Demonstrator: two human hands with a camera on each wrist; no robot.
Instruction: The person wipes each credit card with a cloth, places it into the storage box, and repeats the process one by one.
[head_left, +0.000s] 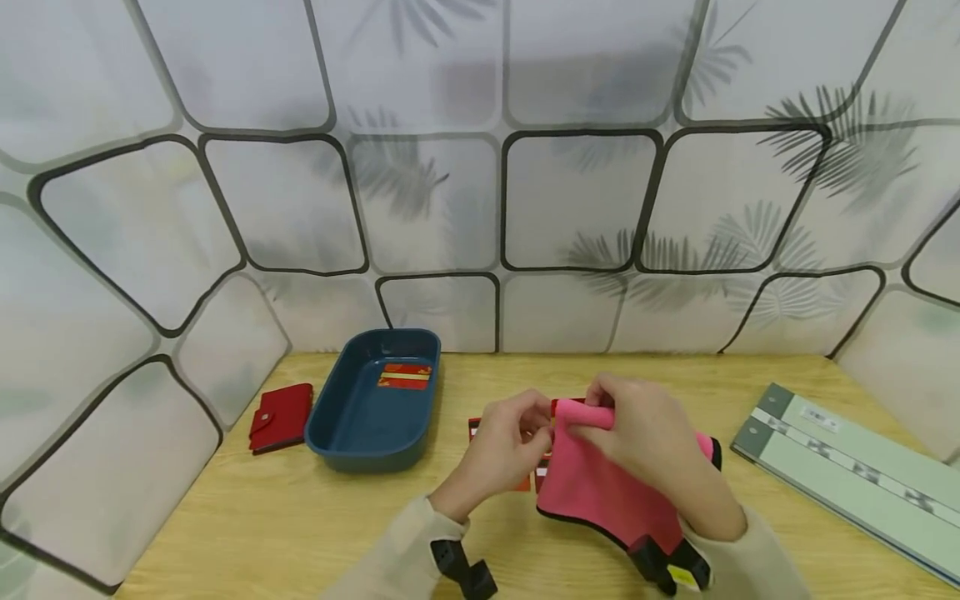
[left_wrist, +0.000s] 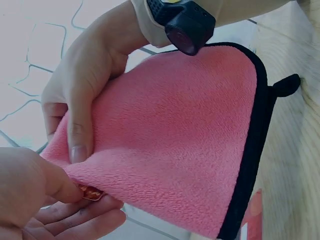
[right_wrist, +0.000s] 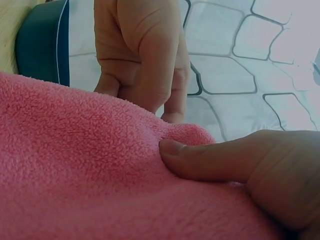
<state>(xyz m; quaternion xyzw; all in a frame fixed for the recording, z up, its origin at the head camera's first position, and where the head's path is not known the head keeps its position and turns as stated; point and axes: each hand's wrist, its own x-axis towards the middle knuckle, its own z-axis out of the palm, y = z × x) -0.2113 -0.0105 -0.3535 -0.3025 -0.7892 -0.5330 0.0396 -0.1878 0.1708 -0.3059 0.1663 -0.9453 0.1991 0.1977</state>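
with my right hand i grip the pink cloth, my thumb pressed on its near face, and it hangs over the table. my left hand pinches what looks like a red card at the cloth's edge, though most of it is hidden. other cards lie on the table, partly covered by my left hand. to the left stand the blue tray, a red-and-gold slip inside, and a wallet; a green binder lies right.

The pink cloth mostly hides a red item; the head view's right edge crops the binder.
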